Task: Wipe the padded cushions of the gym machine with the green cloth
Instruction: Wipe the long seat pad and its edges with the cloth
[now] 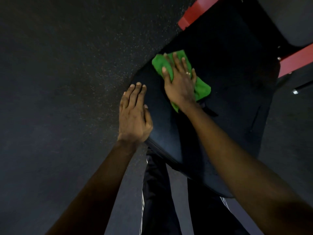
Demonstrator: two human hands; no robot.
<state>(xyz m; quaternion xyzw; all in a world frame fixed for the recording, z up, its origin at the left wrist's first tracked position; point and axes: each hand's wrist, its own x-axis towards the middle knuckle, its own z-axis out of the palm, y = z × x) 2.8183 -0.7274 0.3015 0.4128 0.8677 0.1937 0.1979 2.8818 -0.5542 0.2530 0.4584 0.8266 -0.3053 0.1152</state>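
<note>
The dark floor (59,82) has tiny light specks and fills the left side. Next comes the left hand (133,116). It lies flat on the left edge of the big black cushion (220,124), with its fingers straight and close together, holding nothing.

The cushion is long. Its long side runs from the person's legs up and away to the right, toward the red bars.

The green cloth (202,88) lies on top of the cushion, near its left edge and toward the far end. It is scrunched up, and its long side slants from the far left to the near right.

The right hand (179,80) presses down on the middle of the cloth. Its fingers are spread and nearly straight, not curled around it. One finger has a ring (187,73).

Below the cushion are dark trousers (155,192) with white stripes.

On the right, the red bars (194,14) poke out past the cushion. A second black pad (288,17) sits in the top right corner.
</note>
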